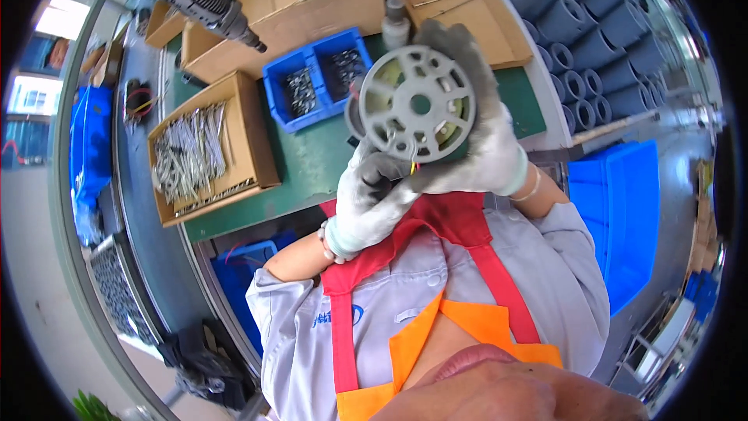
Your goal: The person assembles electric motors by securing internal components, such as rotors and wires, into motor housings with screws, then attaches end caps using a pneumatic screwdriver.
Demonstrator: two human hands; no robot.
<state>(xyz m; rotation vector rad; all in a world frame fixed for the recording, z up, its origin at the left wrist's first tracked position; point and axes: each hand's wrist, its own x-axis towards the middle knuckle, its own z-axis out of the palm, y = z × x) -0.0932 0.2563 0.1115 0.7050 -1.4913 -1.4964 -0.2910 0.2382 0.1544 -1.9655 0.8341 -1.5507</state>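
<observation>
A round motor [389, 101] with a grey slotted end cover and a centre hole is held up over the bench, its face toward the view. Pale greenish parts show through the slots. My right hand [487, 148], in a white glove with a grey palm, wraps round its right side and back. At the lower left rim, my left hand [362, 201], gloved alike, has its fingers curled against the motor. Short yellow and red wires [414, 166] hang from the lower edge between both hands. What the left fingers grip beneath the rim is partly hidden.
A power screwdriver [206, 4] hangs at the upper left. On the green bench are a blue two-part bin [293, 126] of small screws, a cardboard box [261, 162] of metal rods, a small bottle [396, 27] and larger cartons. Grey cylinders [565, 19] are stacked far right, above a blue crate [623, 218].
</observation>
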